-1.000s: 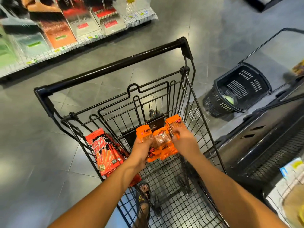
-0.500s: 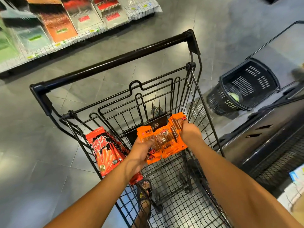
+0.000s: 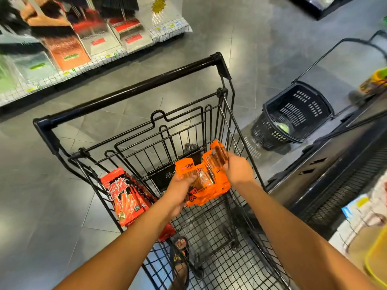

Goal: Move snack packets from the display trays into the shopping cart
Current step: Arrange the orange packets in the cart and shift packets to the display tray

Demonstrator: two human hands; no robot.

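A black wire shopping cart (image 3: 129,91) stands in front of me. Both my hands hold a bunch of orange snack packets (image 3: 206,181) inside the basket, above its mesh floor. My left hand (image 3: 180,191) grips the left end of the bunch, fingers curled over a packet's top. My right hand (image 3: 237,169) grips the packets at the right end, which tilt upward. Red snack packets (image 3: 125,195) lean against the cart's left wall.
A black plastic hand basket (image 3: 293,116) lies tilted on the floor to the right. A dark display counter (image 3: 335,174) runs along the right edge. Shelves of packaged goods (image 3: 62,49) line the far left. My sandalled foot (image 3: 181,260) shows beneath the cart.
The bunch of orange packets and both hands have shifted slightly right and up in the cart. The view has tilted a little; the cart has not moved.
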